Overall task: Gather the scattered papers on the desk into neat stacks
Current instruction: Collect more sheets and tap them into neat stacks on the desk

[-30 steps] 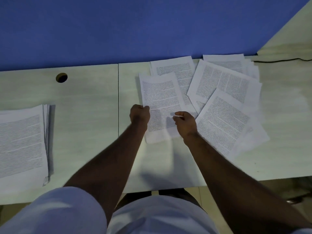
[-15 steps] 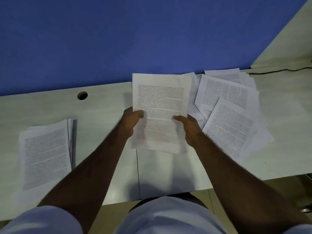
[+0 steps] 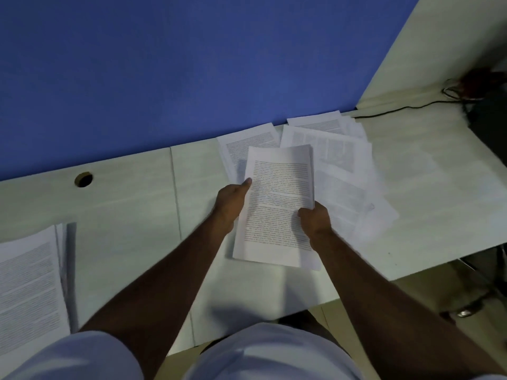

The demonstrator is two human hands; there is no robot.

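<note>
Hands grip one sheaf (image 3: pixel 277 204) mid-frame above the worktop (image 3: pixel 131 215): left hand (image 3: pixel 231 202) pinching its left edge, right hand (image 3: pixel 315 219) its right. Finished stack (image 3: pixel 30 292) lies lower left, nearer the left hand; scattered papers (image 3: pixel 340 160) remain upper right.

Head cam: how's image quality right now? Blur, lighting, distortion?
Head view: dim, bluish light; text on the held sheets shows as lines but is unreadable. Motion blur smears the scattered papers and the left stack. Left hand and right hand fairly sharp. Wide-angle bending curves the desk edge. Soft arm shadows on the desk, no glare.
</note>
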